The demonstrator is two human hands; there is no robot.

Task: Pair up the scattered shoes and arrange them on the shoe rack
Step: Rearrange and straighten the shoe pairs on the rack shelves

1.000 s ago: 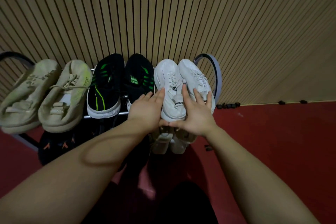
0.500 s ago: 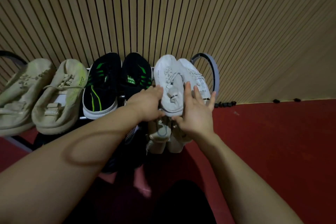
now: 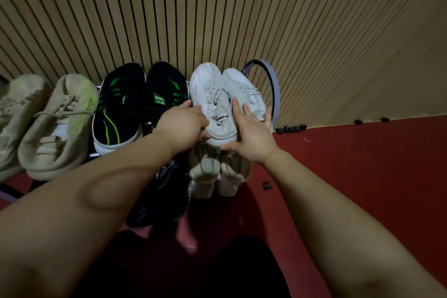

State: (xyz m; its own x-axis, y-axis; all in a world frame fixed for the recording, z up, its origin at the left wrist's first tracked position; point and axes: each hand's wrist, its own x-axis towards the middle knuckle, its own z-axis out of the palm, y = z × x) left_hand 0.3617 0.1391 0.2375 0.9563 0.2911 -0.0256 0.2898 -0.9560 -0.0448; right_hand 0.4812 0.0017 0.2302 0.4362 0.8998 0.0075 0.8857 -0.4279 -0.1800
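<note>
Both hands sit at the heels of the white pair (image 3: pixel 225 101) on the shoe rack (image 3: pixel 271 84): the left hand (image 3: pixel 183 126) curls against the near shoe's side, though whether it truly grips I cannot tell, while the right hand (image 3: pixel 251 138) lies with straight fingers pressing the other heel. Compared with a second ago the pair sits further back and squarer on the rack's top tier, just right of the black-and-green pair (image 3: pixel 142 104), so this pair looks nearly placed.

Top shelf (image 3: pixel 147 123) packed with shoes; red floor (image 3: pixel 362 164) rightward lies open.
</note>
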